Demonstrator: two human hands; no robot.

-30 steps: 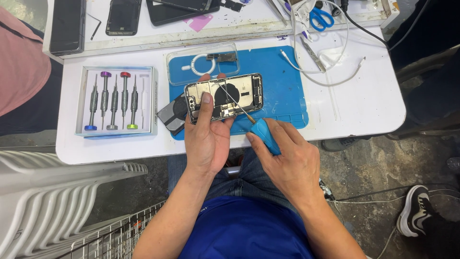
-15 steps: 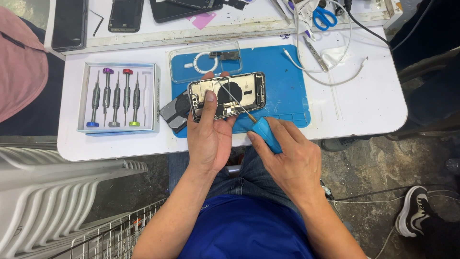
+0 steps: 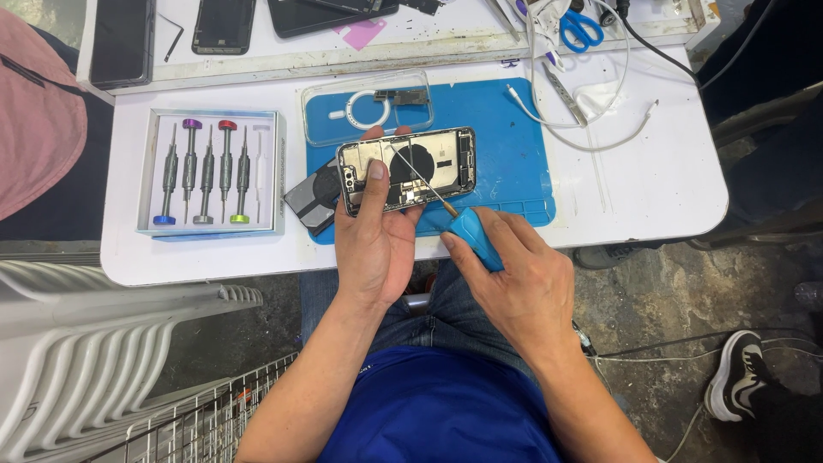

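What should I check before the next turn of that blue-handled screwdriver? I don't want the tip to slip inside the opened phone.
1. Phone steadied: ok. The left hand grips the opened phone, thumb pressed on it.
2. Tool gripped: ok. The right hand wraps the blue-handled screwdriver.
3. Tip seated in a screw: cannot tell, too small to see.
4. Work over the blue mat: ok.
5. White cable away from the phone: ok, it lies to the right.
6. Spare drivers at hand: ok, the screwdriver set sits left of the phone.
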